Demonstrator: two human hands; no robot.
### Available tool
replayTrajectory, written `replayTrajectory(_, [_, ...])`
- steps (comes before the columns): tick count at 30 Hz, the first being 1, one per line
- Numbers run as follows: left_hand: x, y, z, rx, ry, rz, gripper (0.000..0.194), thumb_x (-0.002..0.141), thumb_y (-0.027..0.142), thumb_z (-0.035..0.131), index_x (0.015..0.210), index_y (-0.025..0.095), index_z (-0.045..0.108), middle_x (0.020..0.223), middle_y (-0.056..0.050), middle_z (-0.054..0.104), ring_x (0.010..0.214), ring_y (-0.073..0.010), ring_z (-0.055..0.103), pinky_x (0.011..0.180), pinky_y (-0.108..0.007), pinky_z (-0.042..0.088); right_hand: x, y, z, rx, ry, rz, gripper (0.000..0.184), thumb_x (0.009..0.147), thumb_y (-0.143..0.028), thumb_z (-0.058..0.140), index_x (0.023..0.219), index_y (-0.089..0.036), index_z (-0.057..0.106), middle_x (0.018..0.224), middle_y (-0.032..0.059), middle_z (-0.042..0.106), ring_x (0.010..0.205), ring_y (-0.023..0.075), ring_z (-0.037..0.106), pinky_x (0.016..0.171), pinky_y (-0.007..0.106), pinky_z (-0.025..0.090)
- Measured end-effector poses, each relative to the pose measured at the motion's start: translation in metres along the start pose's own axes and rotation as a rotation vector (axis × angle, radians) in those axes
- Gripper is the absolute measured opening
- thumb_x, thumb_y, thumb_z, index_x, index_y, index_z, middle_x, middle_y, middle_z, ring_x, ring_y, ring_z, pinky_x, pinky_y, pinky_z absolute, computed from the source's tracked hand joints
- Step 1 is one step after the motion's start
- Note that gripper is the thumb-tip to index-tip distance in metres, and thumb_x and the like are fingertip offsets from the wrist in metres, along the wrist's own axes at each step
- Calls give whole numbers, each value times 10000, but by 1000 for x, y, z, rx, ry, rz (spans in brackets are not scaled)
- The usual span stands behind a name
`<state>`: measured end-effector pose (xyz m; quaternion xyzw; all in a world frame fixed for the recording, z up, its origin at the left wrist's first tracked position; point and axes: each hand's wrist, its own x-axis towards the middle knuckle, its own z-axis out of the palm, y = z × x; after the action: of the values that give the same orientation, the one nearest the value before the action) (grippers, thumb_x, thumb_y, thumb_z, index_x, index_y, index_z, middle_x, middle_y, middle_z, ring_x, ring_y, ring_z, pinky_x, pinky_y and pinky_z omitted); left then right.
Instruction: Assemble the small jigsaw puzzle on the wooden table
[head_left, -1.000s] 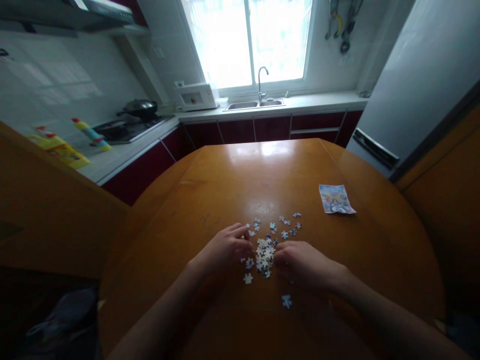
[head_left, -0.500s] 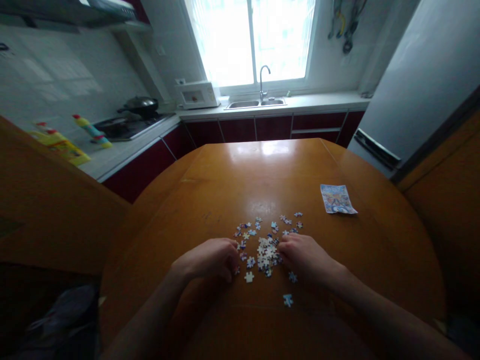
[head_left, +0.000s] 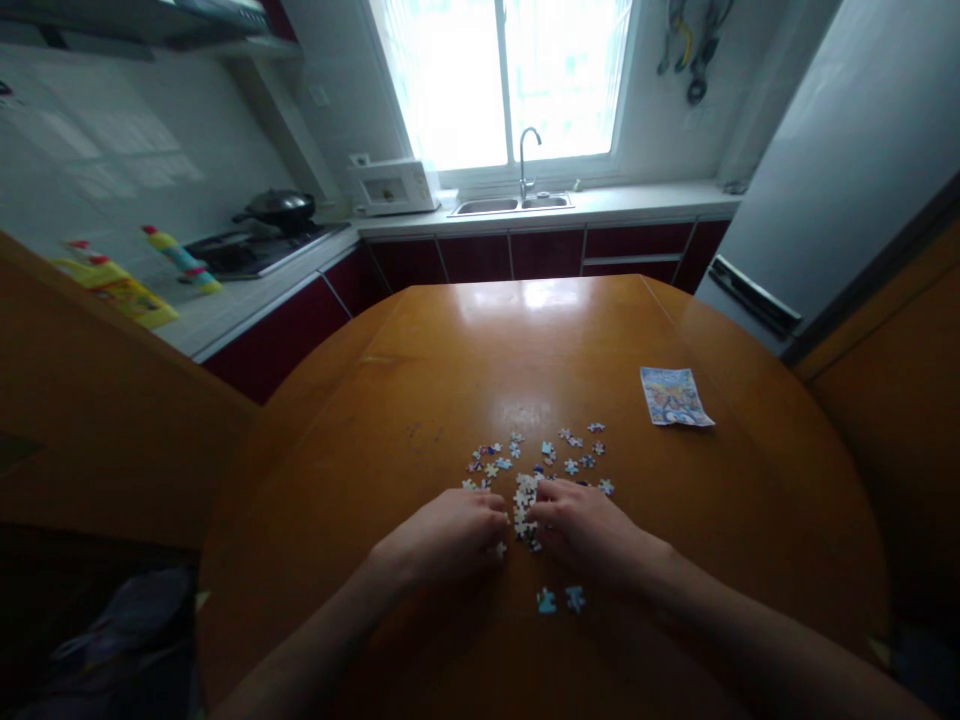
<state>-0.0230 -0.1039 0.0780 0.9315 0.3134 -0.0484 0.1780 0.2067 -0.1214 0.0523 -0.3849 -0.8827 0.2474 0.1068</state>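
Jigsaw pieces lie on the wooden table, the thickest of them in a pile (head_left: pixel 521 500) between my hands. My left hand (head_left: pixel 466 532) is curled, palm down, at the pile's left side. A pale jigsaw piece (head_left: pixel 501 549) shows by its fingertips. Over the pile's right part, my right hand (head_left: pixel 576 520) has its fingers bent in among the pieces. Whatever either hand pinches is hidden under the fingers. Two bluish pieces, a left one (head_left: pixel 546 600) and a right one (head_left: pixel 575 598), rest side by side nearer to me.
Loose pieces (head_left: pixel 504 463) are scattered beyond the pile. A creased picture sheet (head_left: pixel 675 397) lies to the right on the wooden table (head_left: pixel 450 370). Behind are a counter with a sink (head_left: pixel 487 207), a microwave (head_left: pixel 394 188) and a stove with a pan (head_left: pixel 281 208).
My left hand has moved right, toward the pile and the pale piece. My right hand has shifted left over the pile. A second bluish piece now lies beside the one near me.
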Motion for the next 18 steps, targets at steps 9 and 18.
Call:
replayTrajectory(9, [-9,-15,-4,-215,-41,61,151,798,137,691,669,195,638,773,21,655,682,-128,603,634,-230,411,7,10,14,-100,64,-32,118,923,-200,618,862,-188,718,963,51,646,865,161,568,732,267,419])
replayTrajectory(18, [6,-29,10,-121,190,-145,132,865,309,732,883,198,663,943,-22,632,879,-178,600,728,-248,440,3,4,5,32,132,-61,146,935,-234,636,837,-211,742,907,36,639,862,157,560,752,260,416])
